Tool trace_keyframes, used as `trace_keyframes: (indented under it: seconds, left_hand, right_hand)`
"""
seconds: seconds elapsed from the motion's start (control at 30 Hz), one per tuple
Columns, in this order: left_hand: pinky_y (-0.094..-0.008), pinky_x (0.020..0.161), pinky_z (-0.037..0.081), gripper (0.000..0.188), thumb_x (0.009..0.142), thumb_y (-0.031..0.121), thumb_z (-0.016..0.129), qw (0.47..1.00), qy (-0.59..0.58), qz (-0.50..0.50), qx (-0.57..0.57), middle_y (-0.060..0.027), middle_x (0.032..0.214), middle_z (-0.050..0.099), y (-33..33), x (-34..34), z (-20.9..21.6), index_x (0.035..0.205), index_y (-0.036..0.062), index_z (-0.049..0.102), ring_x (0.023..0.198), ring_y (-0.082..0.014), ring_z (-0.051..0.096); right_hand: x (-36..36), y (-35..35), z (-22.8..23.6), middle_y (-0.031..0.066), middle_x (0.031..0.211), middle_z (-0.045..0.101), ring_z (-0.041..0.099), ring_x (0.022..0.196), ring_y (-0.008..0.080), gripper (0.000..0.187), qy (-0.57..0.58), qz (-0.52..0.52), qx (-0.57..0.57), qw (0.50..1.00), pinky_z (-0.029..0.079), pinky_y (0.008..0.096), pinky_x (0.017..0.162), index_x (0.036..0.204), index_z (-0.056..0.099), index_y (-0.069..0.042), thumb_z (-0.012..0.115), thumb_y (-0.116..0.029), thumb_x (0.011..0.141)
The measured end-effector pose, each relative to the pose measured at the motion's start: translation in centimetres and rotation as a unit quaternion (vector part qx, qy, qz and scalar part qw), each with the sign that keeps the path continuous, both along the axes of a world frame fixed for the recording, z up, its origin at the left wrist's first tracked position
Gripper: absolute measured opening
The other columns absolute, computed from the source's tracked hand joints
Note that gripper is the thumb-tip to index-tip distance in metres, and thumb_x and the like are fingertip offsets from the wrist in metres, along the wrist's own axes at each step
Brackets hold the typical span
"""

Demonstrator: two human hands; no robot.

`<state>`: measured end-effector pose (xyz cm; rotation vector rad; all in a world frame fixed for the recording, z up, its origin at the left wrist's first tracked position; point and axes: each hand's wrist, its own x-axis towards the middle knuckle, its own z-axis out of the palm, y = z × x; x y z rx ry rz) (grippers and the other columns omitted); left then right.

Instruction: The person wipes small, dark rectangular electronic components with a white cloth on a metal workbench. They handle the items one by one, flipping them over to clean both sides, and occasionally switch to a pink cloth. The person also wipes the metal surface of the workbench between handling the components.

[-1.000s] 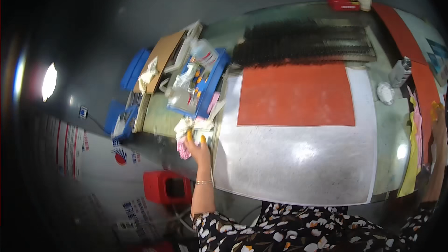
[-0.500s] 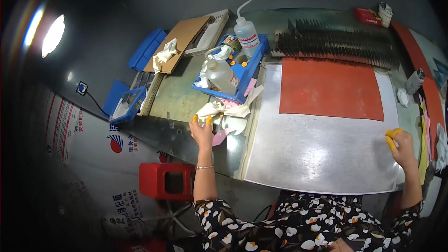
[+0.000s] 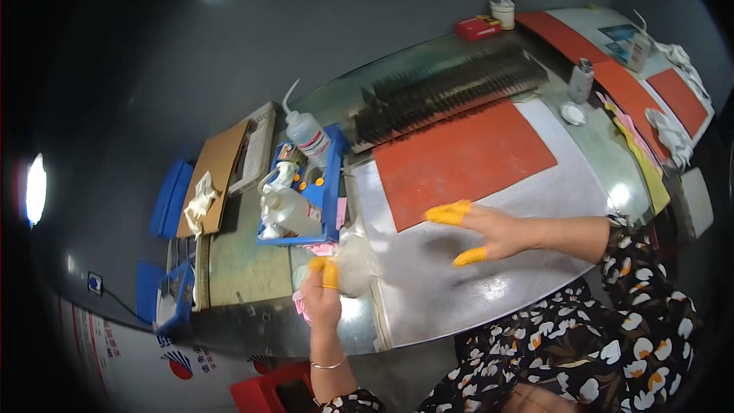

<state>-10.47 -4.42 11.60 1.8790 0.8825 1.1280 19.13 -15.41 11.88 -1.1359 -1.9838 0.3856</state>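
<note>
My left hand (image 3: pixel 321 298) pinches a crumpled white cloth (image 3: pixel 358 266), blurred by motion, beside the front of the blue tray. Yellow finger covers sit on the fingertips of both hands. My right hand (image 3: pixel 497 235) is open over the grey metal sheet (image 3: pixel 428 298), thumb and fingers apart, nothing in it. Just beyond its fingertips lies a flat red-brown sheet (image 3: pixel 462 160) on the metal sheet. Pink cloth (image 3: pixel 300 306) shows next to my left hand.
The blue tray (image 3: pixel 330 206) carries a squeeze bottle (image 3: pixel 308 138) and a second clear bottle (image 3: pixel 290 213). Behind the red-brown sheet stands a rack of dark thin plates (image 3: pixel 451 95). A small metal bottle (image 3: pixel 581 80) stands at the right, and a red stool (image 3: pixel 267 390) below the table.
My left hand has taken hold of the white cloth and lifted it. My right hand has moved left across the metal sheet and spread its fingers. The view has turned rightward.
</note>
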Motion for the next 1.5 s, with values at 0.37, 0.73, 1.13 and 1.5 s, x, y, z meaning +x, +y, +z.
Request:
trace_keyframes:
  seconds: [0.37,0.73,1.13,1.5]
  left_hand:
    - [-0.0171,0.055,0.036,0.01,0.086,0.009,0.057,0.928,-0.019,-0.271,-0.256,0.0012,0.072,0.056,-6.4,12.7,-1.3,0.092,0.0012,0.055,0.061,-0.003,0.045]
    - [-0.0245,0.073,0.046,0.024,0.083,0.005,0.049,0.905,-0.053,-0.342,-0.246,-0.0041,0.096,0.059,-12.4,28.5,-6.3,0.106,-0.0029,0.053,0.084,-0.012,0.055]
    - [-0.0265,0.058,0.049,0.017,0.08,0.003,0.053,0.96,0.262,0.04,0.093,-0.01,0.078,0.063,18.4,32.3,0.6,0.094,-0.0027,0.06,0.065,-0.0138,0.061]
    - [-0.0425,0.075,0.048,0.032,0.076,0.037,0.062,0.794,0.55,0.157,0.207,-0.016,0.089,0.064,18.0,39.5,0.8,0.085,0.0064,0.061,0.088,-0.0335,0.061]
  right_hand:
    - [5.0,-6.7,-2.1,0.0094,0.102,0.06,0.056,0.085,0.0143,0.025,0.271,0.007,-0.276,0.922,0.045,0.028,0.075,0.097,0.064,0.0,0.064,-0.019,0.081]
    - [9.2,-9.7,-4.1,0.0093,0.095,0.061,0.059,0.083,0.0178,0.027,0.701,-0.106,-0.133,0.692,0.048,0.0328,0.079,0.111,0.054,0.0,0.048,-0.015,0.09]
    - [40.9,-15.5,4.5,0.0071,0.091,0.059,0.054,0.087,0.0159,0.025,0.167,-0.522,-0.069,0.833,0.038,0.0253,0.078,0.108,0.055,0.001,0.047,-0.004,0.085]
    - [44.1,-11.2,4.8,0.0198,0.11,0.053,0.051,0.098,0.0344,0.05,-0.254,-0.531,-0.25,0.769,0.041,0.0412,0.083,0.121,0.051,-0.009,0.047,0.004,0.073]
